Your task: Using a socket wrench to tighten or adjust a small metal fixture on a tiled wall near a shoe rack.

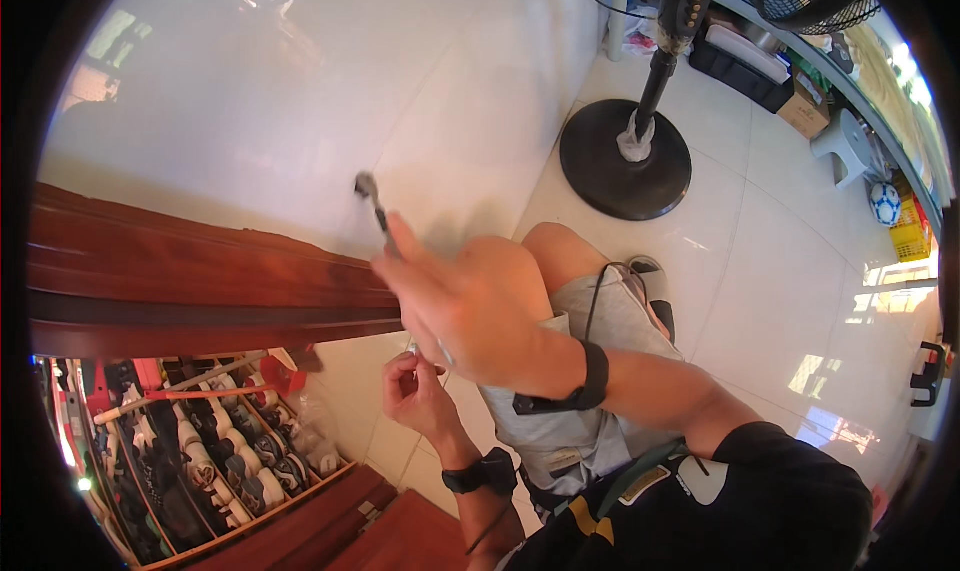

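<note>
Item: slim metal tool (pixel 372 199), gripped in my closed right hand (pixel 460 306), raised above the dark wooden board (pixel 200 281) for reach. My left hand (pixel 415 391), below, pinches something small, unidentifiable, beside the open tool drawer (pixel 200 461).

My right hand (pixel 465 306) is raised in front of me, blurred, gripping a thin metal tool (pixel 372 199) whose head points up and away. My left hand (pixel 415 391) sits lower, fingers pinched on something too small to tell. To my left runs a dark wooden rail (pixel 190 281), with an open toolbox (pixel 200 451) beneath it. A standing fan's round base (pixel 625 161) rests on the white tiled floor (pixel 780 271) ahead.
</note>
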`<state>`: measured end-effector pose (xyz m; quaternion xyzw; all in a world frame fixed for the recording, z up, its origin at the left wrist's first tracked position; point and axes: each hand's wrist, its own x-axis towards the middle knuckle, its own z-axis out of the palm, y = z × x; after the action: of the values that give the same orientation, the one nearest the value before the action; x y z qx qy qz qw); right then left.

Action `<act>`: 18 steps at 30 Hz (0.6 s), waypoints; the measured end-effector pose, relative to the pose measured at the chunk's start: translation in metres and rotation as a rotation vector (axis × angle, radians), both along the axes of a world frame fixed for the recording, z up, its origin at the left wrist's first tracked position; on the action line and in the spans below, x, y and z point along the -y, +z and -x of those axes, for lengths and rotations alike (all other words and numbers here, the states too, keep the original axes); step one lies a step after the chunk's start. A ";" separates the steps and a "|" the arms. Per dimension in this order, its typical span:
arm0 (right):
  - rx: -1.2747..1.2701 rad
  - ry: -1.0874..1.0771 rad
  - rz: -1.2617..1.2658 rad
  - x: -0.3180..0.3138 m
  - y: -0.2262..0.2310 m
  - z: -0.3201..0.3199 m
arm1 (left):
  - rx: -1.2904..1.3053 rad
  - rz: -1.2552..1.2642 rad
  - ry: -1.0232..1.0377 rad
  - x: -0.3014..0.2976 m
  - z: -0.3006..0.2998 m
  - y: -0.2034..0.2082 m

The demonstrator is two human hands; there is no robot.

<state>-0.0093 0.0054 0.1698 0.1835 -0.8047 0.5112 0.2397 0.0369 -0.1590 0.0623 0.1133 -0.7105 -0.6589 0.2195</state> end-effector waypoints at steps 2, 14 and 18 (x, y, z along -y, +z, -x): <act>-0.120 0.005 0.037 0.022 -0.014 -0.008 | -0.002 0.059 0.002 0.003 -0.002 -0.002; 0.161 0.097 0.490 0.003 -0.004 0.000 | 0.014 -0.004 0.003 0.006 -0.001 -0.010; 0.307 0.257 1.087 0.000 -0.008 0.003 | 0.028 0.009 0.001 0.004 0.001 -0.010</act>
<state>-0.0119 0.0050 0.1616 0.0540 -0.4236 0.8967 0.1163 0.0358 -0.1628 0.0520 0.1219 -0.7165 -0.6539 0.2102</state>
